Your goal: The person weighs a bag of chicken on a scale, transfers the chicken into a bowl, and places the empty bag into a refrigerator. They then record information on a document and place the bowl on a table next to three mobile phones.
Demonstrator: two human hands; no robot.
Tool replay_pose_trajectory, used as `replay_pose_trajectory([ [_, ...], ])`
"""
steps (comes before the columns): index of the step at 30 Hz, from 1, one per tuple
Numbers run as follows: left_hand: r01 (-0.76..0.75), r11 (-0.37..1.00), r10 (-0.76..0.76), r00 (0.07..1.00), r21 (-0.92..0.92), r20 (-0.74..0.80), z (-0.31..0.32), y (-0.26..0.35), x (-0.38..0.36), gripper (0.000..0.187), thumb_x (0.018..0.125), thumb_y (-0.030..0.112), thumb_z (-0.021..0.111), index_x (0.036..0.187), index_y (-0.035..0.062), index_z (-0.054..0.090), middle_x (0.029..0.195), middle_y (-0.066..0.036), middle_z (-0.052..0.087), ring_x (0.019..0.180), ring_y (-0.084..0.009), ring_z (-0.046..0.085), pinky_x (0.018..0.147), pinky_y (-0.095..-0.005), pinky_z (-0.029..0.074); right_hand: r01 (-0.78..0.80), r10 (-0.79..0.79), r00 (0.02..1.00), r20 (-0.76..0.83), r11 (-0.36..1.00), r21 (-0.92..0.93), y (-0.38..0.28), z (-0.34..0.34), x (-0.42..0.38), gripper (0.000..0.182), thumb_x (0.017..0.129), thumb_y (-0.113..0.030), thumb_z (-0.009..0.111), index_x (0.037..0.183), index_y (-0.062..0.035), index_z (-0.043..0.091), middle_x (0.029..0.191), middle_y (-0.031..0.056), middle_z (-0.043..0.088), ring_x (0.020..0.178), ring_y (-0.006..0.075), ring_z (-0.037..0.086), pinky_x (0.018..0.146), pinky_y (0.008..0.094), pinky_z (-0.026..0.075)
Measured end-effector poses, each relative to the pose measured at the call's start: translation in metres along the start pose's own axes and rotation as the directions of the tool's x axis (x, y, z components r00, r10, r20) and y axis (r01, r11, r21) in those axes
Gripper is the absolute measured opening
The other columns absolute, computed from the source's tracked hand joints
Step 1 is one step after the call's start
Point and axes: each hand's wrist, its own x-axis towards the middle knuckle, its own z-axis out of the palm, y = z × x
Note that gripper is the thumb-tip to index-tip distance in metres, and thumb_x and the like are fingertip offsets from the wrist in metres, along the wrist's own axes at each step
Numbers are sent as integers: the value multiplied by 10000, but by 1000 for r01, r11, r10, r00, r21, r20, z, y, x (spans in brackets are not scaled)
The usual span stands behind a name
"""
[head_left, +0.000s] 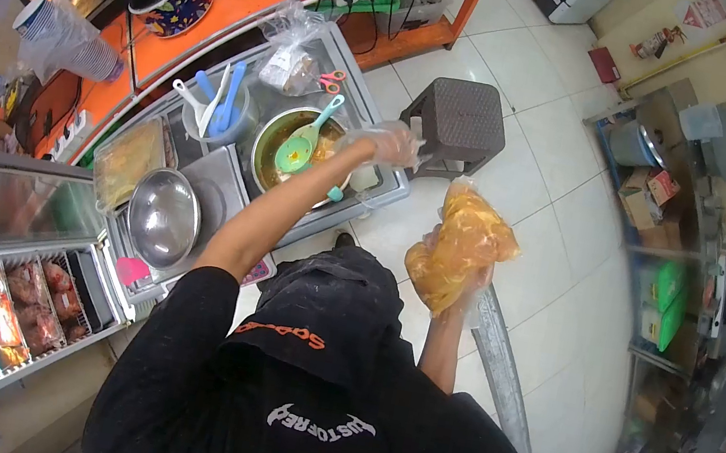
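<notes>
My left hand (388, 145), in a clear plastic glove, reaches past the right rim of a metal bowl (263, 145). Its fingers look loosely stretched, with nothing visible in them. In the bowl lie some brownish-yellow liquid and a green slotted spoon (298, 147) with yellow residue. My right hand (474, 288), also gloved, holds up a clear plastic bag of yellow marinated meat (460, 248) over the floor to the right of the counter. The bag hides most of that hand's fingers.
Left of the bowl are a tub of utensils (240, 131) and a steel mixing bowl (164, 218). Red scissors (332, 81) lie behind the bowl. A brown stool (461, 113) stands ahead. An open freezer (9, 331) holds packed meat at lower left. Shelves (637, 224) line the right.
</notes>
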Motion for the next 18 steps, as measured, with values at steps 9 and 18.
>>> replay_pose_trajectory([
  [9,208,697,-45,968,686,-249,22,-52,-10,178,842,119,565,941,64,703,1048,-177,676,897,-313,683,743,-429,554,127,-172,971,-164,959,-252,5,-34,-19,465,894,-252,565,1231,66,528,1204,144,587,1062,263,594,928,372,476],
  [18,216,854,-123,968,472,-220,-17,-95,-20,206,802,104,603,977,10,657,975,-218,658,849,-337,665,753,-413,537,50,-101,984,-147,947,-319,10,-10,-3,416,799,-150,545,1163,52,552,1139,117,590,1013,219,593,864,334,490],
])
